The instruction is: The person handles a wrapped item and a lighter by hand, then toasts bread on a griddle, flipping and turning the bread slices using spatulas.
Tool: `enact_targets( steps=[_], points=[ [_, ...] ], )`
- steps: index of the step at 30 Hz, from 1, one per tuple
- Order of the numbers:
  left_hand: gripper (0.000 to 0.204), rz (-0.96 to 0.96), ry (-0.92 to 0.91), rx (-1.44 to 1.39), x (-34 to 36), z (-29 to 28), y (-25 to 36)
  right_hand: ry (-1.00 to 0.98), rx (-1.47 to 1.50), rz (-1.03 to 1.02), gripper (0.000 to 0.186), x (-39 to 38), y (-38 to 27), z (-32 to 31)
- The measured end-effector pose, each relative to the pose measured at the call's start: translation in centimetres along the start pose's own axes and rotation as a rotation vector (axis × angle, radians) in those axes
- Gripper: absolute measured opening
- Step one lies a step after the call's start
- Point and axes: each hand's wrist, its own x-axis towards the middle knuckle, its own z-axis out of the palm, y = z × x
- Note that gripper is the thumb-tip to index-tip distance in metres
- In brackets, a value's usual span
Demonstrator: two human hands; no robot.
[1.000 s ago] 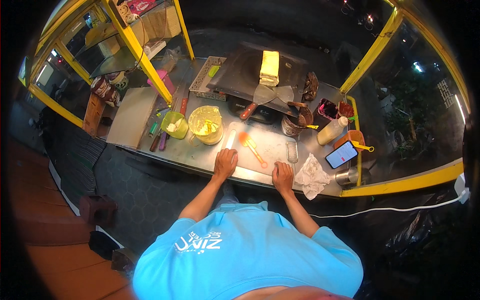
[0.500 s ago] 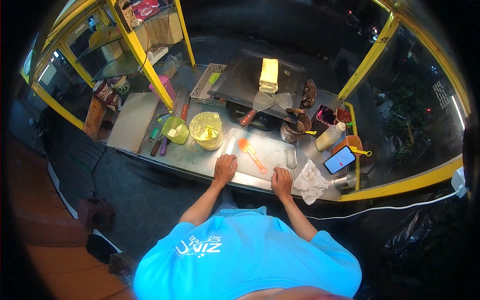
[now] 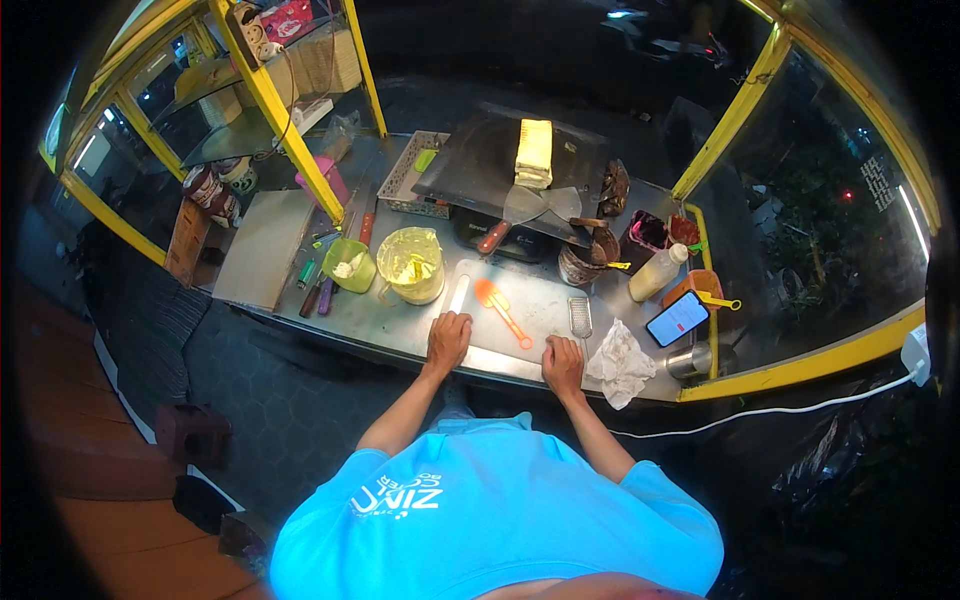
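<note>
Orange plastic makes what looks like a spoon easy for us to see. It lies flat on the pale cutting board, between our two hands and a bit farther off than both. It lies on a slant: the round end points away and to our left, and the handle comes back toward us and to our right, with a ring at its tip.

Our right hand is nearer. Its fingertips are just beside the ring, which is up and to the left of them, but they do not touch it. Our left hand is nearer to the round end, with a small gap between.

Both hands rest palm down at the near edge of the counter. The fingers are loosely bent and we see nothing in them. We cannot tell how far they curl under, or if they press on the board.

Past our right fingers is a small metal grater, and just right of that hand is a crumpled white cloth or paper.
</note>
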Motion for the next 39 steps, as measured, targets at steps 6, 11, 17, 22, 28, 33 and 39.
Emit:
enact_targets(
  steps=[6,11,17,22,28,33,39],
  points=[
    [0.007,-0.010,0.002,0.001,0.0,0.1,0.1,0.014,0.003,0.004,0.018,-0.1,0.1,0.1],
    [0.008,-0.006,0.008,0.002,-0.2,0.3,-0.2,0.003,0.002,0.011,0.017,0.0,-0.1,-0.1],
    [0.008,-0.007,0.011,-0.016,0.0,0.4,-0.1,0.011,0.005,0.008,0.016,0.0,0.1,0.0],
    [0.012,-0.055,-0.024,-0.005,0.6,0.5,-0.4,0.003,0.002,0.020,0.016,0.2,0.1,0.0],
    [0.017,-0.219,-0.482,-0.737,6.4,-7.5,5.0,-0.004,0.008,0.018,0.016,0.1,0.0,-0.1],
    [0.014,0.212,-0.418,-0.507,11.9,-26.1,15.4,-0.001,0.020,0.016,0.016,-0.1,0.3,0.1],
    [0.011,1.083,-0.204,-0.602,16.4,-39.0,23.9,0.001,0.000,0.056,0.016,-0.5,1.1,-0.1]
  ],
)
